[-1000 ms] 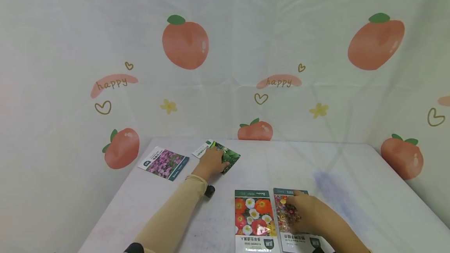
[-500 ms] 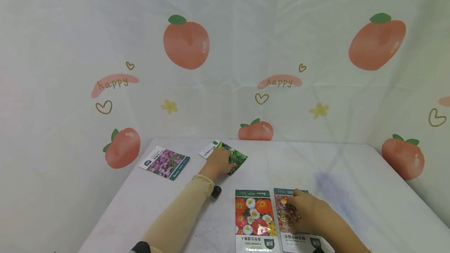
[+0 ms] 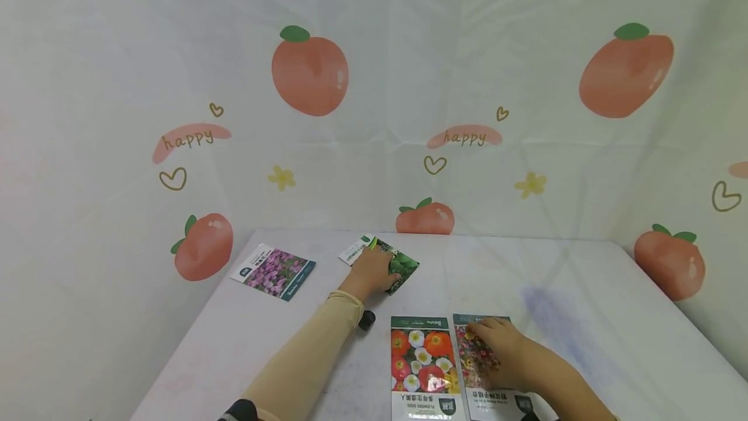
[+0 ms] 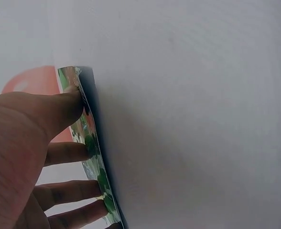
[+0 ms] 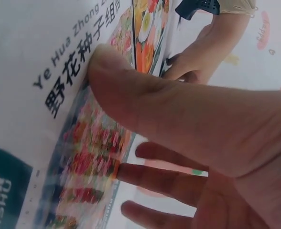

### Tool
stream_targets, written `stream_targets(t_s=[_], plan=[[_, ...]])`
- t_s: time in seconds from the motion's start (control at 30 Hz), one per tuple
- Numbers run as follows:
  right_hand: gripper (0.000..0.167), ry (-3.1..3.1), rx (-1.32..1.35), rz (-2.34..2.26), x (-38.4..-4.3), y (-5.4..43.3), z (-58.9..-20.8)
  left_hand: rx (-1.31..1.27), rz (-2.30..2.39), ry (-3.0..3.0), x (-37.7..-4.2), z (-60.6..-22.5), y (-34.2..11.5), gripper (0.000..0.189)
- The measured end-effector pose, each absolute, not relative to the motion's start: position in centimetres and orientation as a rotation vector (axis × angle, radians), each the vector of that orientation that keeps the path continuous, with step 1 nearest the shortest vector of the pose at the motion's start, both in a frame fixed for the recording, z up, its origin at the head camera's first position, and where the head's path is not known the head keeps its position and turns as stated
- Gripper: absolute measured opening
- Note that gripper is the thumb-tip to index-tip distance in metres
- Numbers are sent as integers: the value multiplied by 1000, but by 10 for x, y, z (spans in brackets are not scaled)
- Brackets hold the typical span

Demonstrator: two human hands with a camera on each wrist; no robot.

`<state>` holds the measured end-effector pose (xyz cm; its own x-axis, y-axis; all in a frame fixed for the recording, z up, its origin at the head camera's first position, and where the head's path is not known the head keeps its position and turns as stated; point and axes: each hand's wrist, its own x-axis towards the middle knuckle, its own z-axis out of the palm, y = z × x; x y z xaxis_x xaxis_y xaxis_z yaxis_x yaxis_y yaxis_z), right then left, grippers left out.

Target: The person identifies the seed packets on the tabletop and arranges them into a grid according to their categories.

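Note:
My left hand [image 3: 372, 273] lies on a green leafy seed packet [image 3: 404, 269] at the back of the table. In the left wrist view its thumb and spread fingers [image 4: 71, 193] touch the packet's printed face, and the packet's edge [image 4: 93, 129] shows side-on. At the front right my right hand [image 3: 514, 353] rests on a wildflower seed packet [image 3: 470, 369], covering part of its picture. The right wrist view shows its thumb [image 5: 113, 71] on the packet and its other fingers nearly straight. Beside it lies a red-and-white flower seed packet [image 3: 423, 362].
A purple flower seed packet [image 3: 274, 271] lies slanted at the back left of the white table [image 3: 497, 271]. Behind stands a white curtain [image 3: 362, 174] printed with fruit. A purple stain [image 3: 552, 317] marks the right side of the tabletop.
My left hand and the green packet have slid to the right along the back of the table. The right hand's fingers have shifted slightly on the wildflower packet.

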<state>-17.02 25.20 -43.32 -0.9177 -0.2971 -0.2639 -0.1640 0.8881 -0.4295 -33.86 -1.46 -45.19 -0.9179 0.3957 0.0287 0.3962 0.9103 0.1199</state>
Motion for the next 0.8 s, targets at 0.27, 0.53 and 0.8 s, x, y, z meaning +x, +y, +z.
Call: stream_targets(t_s=[0.27,0.53,0.8], plan=[[78,2658,-282,-616,-174,251,-433,-659,-172,-3050,-338,-450,-9,57],[81,2643,-302,-539,-174,254,-435,-694,-210,-3042,-340,-453,-3,56],[83,2635,-278,-519,-174,253,-432,-723,-197,-3030,-337,-450,2,54]])
